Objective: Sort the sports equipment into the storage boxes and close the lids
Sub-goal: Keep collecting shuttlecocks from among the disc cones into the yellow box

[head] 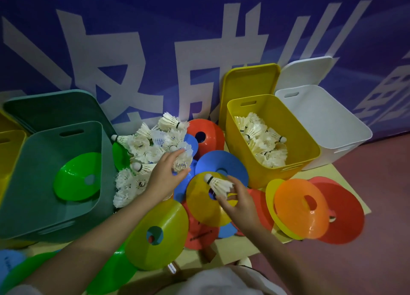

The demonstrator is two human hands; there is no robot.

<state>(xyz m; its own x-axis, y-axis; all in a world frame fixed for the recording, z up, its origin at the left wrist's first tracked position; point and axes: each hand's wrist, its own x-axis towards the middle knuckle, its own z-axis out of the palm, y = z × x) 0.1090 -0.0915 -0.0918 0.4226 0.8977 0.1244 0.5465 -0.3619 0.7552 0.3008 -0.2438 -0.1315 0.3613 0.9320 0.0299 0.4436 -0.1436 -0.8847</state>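
A heap of white shuttlecocks (144, 152) lies on the floor between the green box (66, 210) and the yellow box (295, 143). My left hand (166, 174) grips a shuttlecock (183, 161) at the heap's right edge. My right hand (237, 201) pinches another shuttlecock (218, 184) by its feathers, cork up, above a yellow disc cone (204, 208). The yellow box holds several shuttlecocks (264, 141). A green cone (77, 179) lies inside the green box. Both boxes stand open, with the yellow lid (250, 81) and the green lid (55, 108) leaning on the wall behind them.
A white box (332, 126) stands open at the right with its lid (310, 70) behind it. Loose cones lie around: red (210, 134), blue (221, 163), orange (297, 208), yellow-green (159, 234). A blue banner wall (155, 39) closes the back. Another yellow box (8, 148) sits far left.
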